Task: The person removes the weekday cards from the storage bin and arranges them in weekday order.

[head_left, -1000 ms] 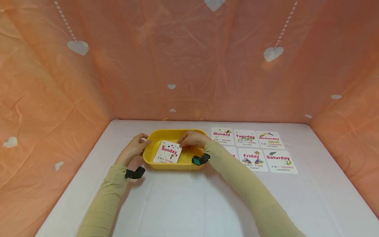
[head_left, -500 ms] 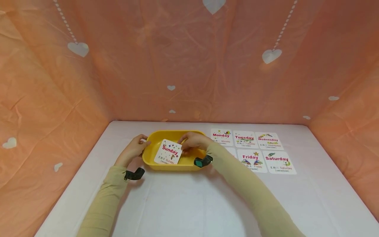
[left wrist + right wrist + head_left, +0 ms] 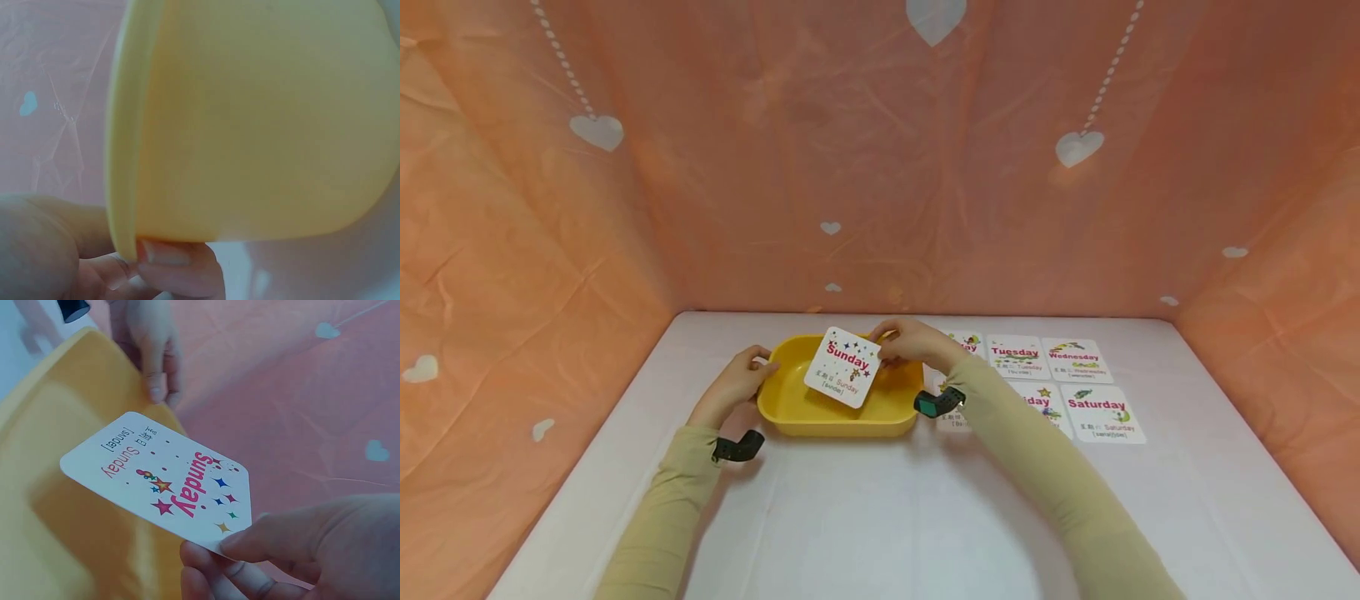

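Note:
My right hand (image 3: 913, 343) pinches the Sunday card (image 3: 844, 367) by one corner, thumb on top and fingers beneath. The white card, printed with red lettering and small stars, hangs tilted over the yellow tray (image 3: 782, 408), casting a shadow inside it in the right wrist view. At the tray's left end, my left hand (image 3: 735, 385) grips the rim, its thumb and fingers on either side of the wall, as the left wrist view shows close up. No other card shows in the visible part of the tray.
Right of the tray lie two rows of day cards on the white table (image 3: 850, 517), among them the Tuesday card (image 3: 1017, 357), Wednesday card (image 3: 1077, 360) and Saturday card (image 3: 1103, 414). My right forearm partly covers some. An orange curtain (image 3: 760, 167) with hearts encloses the table's back and sides.
The Sunday card has risen from inside the tray and moved slightly right, held in my right hand. My left hand stays at the tray's rim.

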`<state>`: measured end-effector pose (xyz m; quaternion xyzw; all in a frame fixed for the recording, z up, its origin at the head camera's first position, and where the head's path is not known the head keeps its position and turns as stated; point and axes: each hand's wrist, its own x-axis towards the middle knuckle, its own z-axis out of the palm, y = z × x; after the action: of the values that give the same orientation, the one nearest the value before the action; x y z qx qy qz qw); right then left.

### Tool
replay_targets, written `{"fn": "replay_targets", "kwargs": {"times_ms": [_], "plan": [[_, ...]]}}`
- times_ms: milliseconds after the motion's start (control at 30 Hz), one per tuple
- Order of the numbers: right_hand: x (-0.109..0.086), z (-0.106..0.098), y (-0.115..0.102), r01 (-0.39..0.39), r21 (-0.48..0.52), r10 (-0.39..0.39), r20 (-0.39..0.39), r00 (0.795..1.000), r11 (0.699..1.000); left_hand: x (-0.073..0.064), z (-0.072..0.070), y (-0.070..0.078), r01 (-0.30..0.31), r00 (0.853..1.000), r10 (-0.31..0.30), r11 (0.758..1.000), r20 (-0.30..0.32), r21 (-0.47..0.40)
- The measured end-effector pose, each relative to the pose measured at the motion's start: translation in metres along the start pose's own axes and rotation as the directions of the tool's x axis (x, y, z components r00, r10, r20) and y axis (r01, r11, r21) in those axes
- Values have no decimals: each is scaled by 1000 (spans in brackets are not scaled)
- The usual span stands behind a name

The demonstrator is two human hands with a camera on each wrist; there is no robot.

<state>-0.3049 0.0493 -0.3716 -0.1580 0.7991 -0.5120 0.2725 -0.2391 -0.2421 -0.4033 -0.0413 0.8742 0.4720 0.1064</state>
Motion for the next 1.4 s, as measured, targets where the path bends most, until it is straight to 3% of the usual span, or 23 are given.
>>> {"fn": "replay_targets", "kwargs": {"times_ms": [333, 533, 833, 1400], "plan": [[-27, -37, -1, 81, 29, -77, -118, 990, 996, 3, 0, -1, -11, 1000, 11, 1000, 2, 10], [-48, -59, 3, 121, -4, -120, -153, 981, 993, 3, -1, -1, -8, 1000, 8, 1000, 3, 3], [-70, -80, 21, 143, -2, -141, -204, 969, 990, 5, -2, -1, -38, 999, 38, 999, 4, -1], [-117, -109, 55, 69, -77, -85, -224, 971, 995, 5, -2, 1, -27, 1000, 27, 1000, 4, 11]]}}
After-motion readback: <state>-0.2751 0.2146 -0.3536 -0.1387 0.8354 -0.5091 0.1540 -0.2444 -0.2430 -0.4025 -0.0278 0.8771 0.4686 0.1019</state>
